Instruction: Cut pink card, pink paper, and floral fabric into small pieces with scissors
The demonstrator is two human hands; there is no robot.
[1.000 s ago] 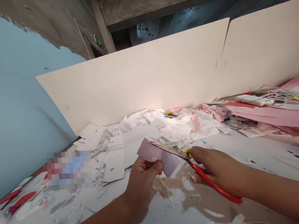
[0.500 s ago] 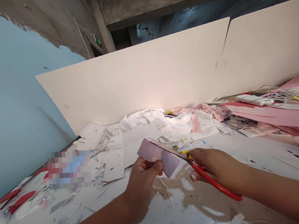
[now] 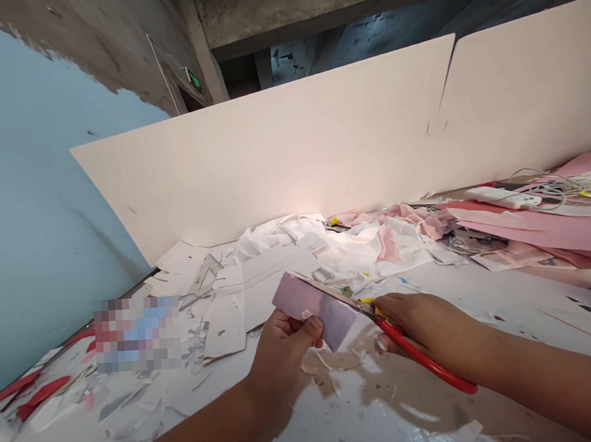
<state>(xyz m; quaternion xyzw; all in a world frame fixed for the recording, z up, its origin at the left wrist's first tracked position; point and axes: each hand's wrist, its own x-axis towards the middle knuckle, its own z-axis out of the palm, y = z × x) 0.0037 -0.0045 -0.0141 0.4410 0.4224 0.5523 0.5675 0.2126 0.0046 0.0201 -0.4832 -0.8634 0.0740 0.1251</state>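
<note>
My left hand (image 3: 280, 355) pinches the near edge of a small lilac paper card (image 3: 315, 309) and holds it up over the white table (image 3: 480, 296). My right hand (image 3: 425, 326) grips red-handled scissors (image 3: 424, 363). The scissor blades lie along the card's far edge, closed into the paper. Both hands hover close together near the front middle of the table.
Paper scraps and white offcuts (image 3: 230, 298) litter the table. White and pink cloth (image 3: 377, 239) lies behind the hands. Pink sheets (image 3: 541, 229) and a white power strip (image 3: 502, 198) with cables sit at the right. A tall white board (image 3: 296, 147) stands along the back. Red scraps (image 3: 36, 397) lie at the left.
The scissors have closed slightly and edged along the card. The left hand and the card have stayed almost still.
</note>
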